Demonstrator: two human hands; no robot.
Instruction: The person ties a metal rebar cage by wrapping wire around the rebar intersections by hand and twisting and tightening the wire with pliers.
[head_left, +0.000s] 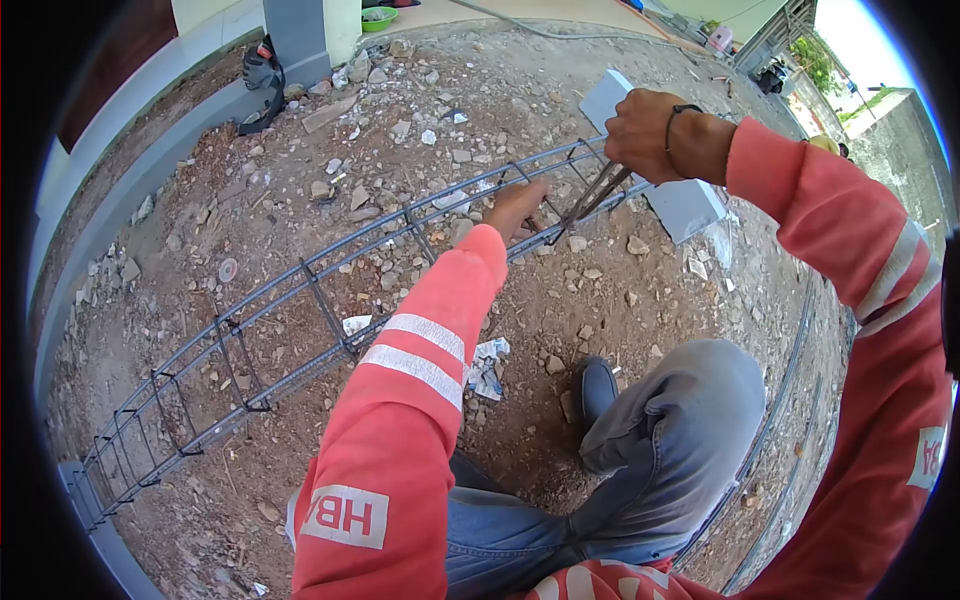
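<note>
A long rebar cage (310, 285) of thin steel bars with square ties runs from the lower left to the upper right. My left hand (517, 208) reaches into it at a cross tie, its fingers bent round the bars and partly hidden. Higher and to the right, my right hand (645, 135) is closed in a fist on the handles of a pincer-like tool (597, 192). The tool's jaws point down to the cage's lower bar, just right of my left hand.
Grey blocks (687, 208) stand under the cage's right end. Loose bars (790, 400) lie on the ground at the right. Rubble and crumpled paper (487, 370) are near my boot (597, 388). A black and grey object (262, 85) rests by the pillar (298, 40).
</note>
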